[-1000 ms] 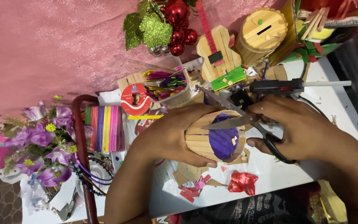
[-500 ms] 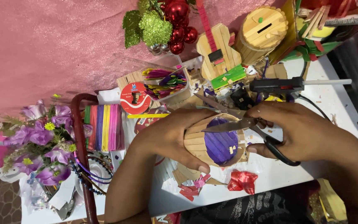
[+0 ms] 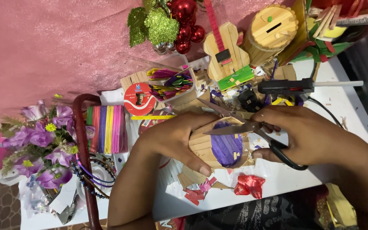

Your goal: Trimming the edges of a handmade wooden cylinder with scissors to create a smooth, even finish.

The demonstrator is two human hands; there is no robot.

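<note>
Even, soft light over your bench, with colours strong and little glare.

You get a clear view at the centre: your left hand (image 3: 173,138) and right hand (image 3: 309,136) are sharp, casting only faint shadows on the white table (image 3: 346,106). Small highlights glint on the red baubles (image 3: 188,19) and the scissors (image 3: 243,127) blades. The pink cloth (image 3: 43,47) looks slightly washed and grainy. Your lower right corner falls dark, and edges there soften into blur.
</note>
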